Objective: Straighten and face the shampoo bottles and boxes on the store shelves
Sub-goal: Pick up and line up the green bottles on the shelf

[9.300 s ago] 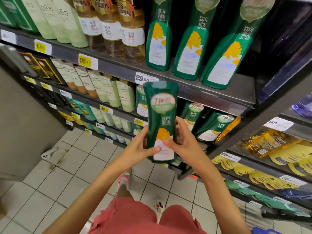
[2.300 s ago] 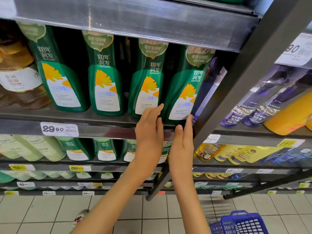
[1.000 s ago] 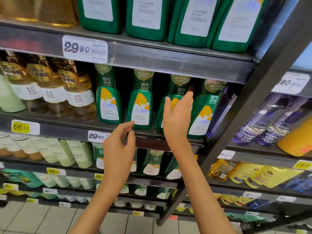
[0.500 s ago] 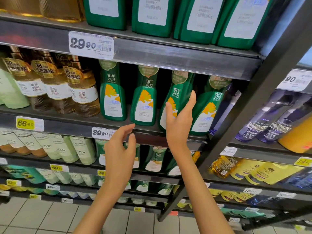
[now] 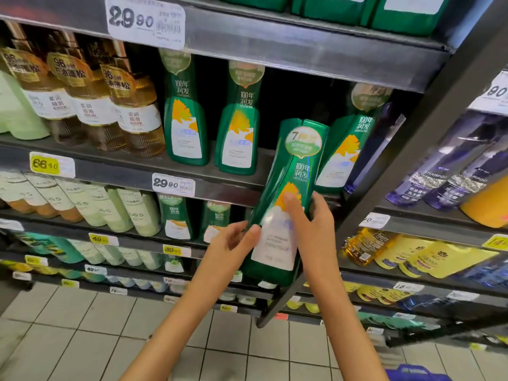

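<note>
The right grip (image 5: 313,229) curls round the green shampoo bottle (image 5: 294,166), the left grip (image 5: 233,243) pinches its lower left edge, holding it tilted in the air before the shelf (image 5: 110,174).

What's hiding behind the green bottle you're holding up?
Behind the held green bottle you can see a dark gap on the shelf and a matching bottle to its right. Whatever sits straight behind its body is covered.
</note>
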